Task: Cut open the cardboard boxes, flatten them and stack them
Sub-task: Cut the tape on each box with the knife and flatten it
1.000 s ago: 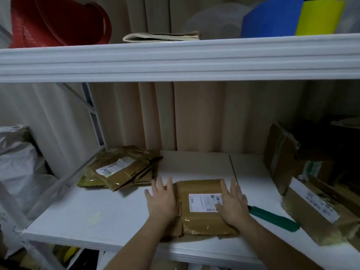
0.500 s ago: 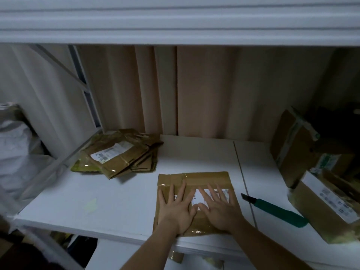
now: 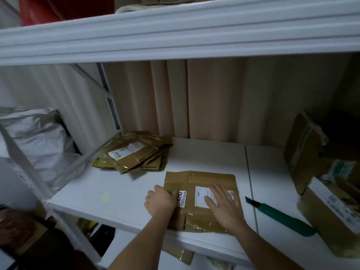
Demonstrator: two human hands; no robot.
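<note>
Flat box (image 3: 202,191) lies on the white shelf (image 3: 109,193), near the front edge, lower flaps overhanging it. Our right hand (image 3: 224,203) lies palm-down on the label, fingers straight and spread, pressing. Our left hand (image 3: 160,199) sits at the box's left edge, fingers curled on that edge; whether they reach under it we cannot tell.

Handling, as we judge it: light, thin cardboard, stiff along the panels but floppy at the creases. Glossy tape covers much of the face, so likely slick under a palm. Best hold is by two opposite edges, thumbs on top, so the flaps do not swing open.

Stack (image 3: 136,154) of flattened boxes sits at the shelf's back left, near but apart from our box. That is the likely place for it.

Knife (image 3: 280,214) lies just right of the box, blade toward it, untouched.

Uncut boxes (image 3: 311,172) crowd the right end, still taped; contents not visible.
</note>
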